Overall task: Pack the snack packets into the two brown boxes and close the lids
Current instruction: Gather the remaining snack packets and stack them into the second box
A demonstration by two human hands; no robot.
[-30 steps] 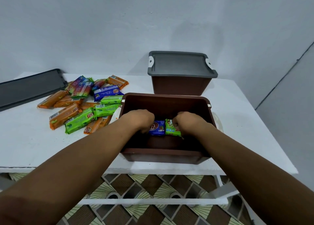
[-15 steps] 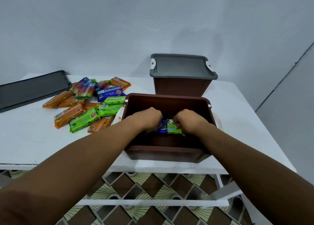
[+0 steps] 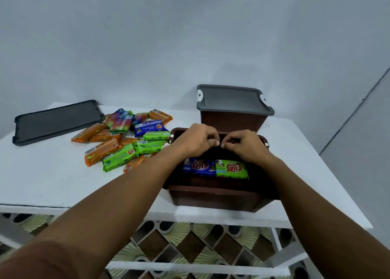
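Plain pale wall, white table (image 3: 52, 184) across the middle. Open brown box (image 3: 211, 196) sits centre frame, lidded box (image 3: 232, 120) behind it, packet pile (image 3: 124, 139) to the left. Left hand (image 3: 196, 140) and right hand (image 3: 244, 144) hover over the open box with fingers curled in, nothing visible in them. Blue packet (image 3: 199, 167) and green packet (image 3: 232, 169) lie inside, just below the hands.

Glossy foil packets (image 3: 126, 139), matt plastic box (image 3: 215, 196), grey plastic lid (image 3: 233, 98).

Bare left hand (image 3: 195, 140) and bare right hand (image 3: 248, 147) on long, slim forearms, uncovered along their whole visible length.
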